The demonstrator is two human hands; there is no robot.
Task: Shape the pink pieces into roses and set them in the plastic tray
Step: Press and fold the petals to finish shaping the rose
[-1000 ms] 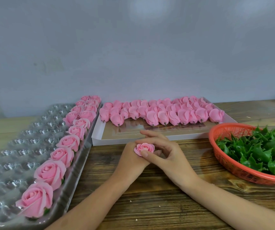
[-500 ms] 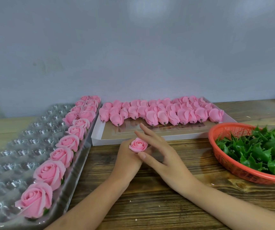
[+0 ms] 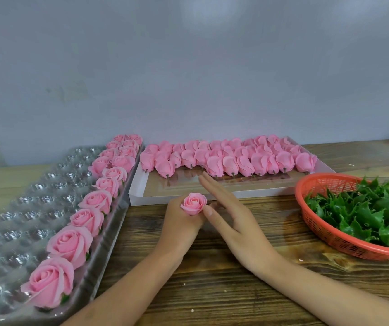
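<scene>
Two bare hands meet over the wooden table [image 3: 212, 290]. The left hand [image 3: 179, 222] is curled round the bottom of one small pink rose [image 3: 194, 203] and holds it up, with the petals facing up. The right hand [image 3: 233, 222] is flat and loose. Its fingers are straight and point away toward the white box [image 3: 235, 195]. Its thumb tip is right by the side of the rose, and this hand holds nothing. The rose sits in the left hand, above the table, just in front of the white box and to the right of the plastic tray [image 3: 24, 208]. The plastic tray lies on the left side of the table. A long line of done roses [image 3: 70, 243] sits in the cups along its right side, with a second short line next to it at the far end. In the white box lie lots of pink pieces [image 3: 231, 158] in rows on their sides, with little dark stems poking toward the person. On the right stands an orange basket [image 3: 329, 238] full of green leaves [image 3: 365, 212]. A grey wall [image 3: 188, 67] is behind it all.
</scene>
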